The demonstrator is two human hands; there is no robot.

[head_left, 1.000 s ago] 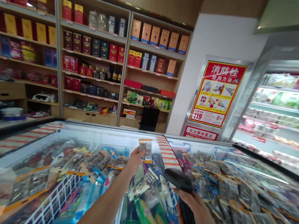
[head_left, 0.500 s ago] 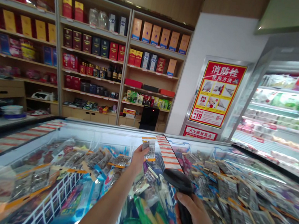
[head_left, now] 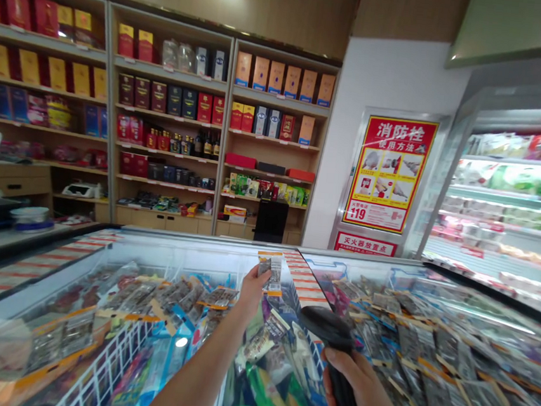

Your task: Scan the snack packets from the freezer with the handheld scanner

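Pinched in my left hand (head_left: 254,283) is a small flat food packet (head_left: 274,272) with orange bands at top and bottom and printed text on its face. It is held up over the chest freezer, at the strip between its two halves. My right hand (head_left: 349,376) is wrapped round the handle of a black barcode scanner (head_left: 328,326), whose head points up and left towards the packet. Below the hands lie ice-cream packs in green and yellow wrappers (head_left: 271,398). Similar dark packets with orange edges (head_left: 447,354) are heaped to the right.
A white wire basket (head_left: 106,366) divides the left freezer half, with blue packs (head_left: 167,352) inside. Behind the freezer stand shelves of boxed goods (head_left: 273,72). A red and yellow fire hydrant notice (head_left: 391,173) hangs on the wall, and a lit display fridge (head_left: 514,207) stands at right.
The view has tilted slightly upward and shifted. Both hands keep their holds, the packet and the scanner staying almost in the same place relative to each other.
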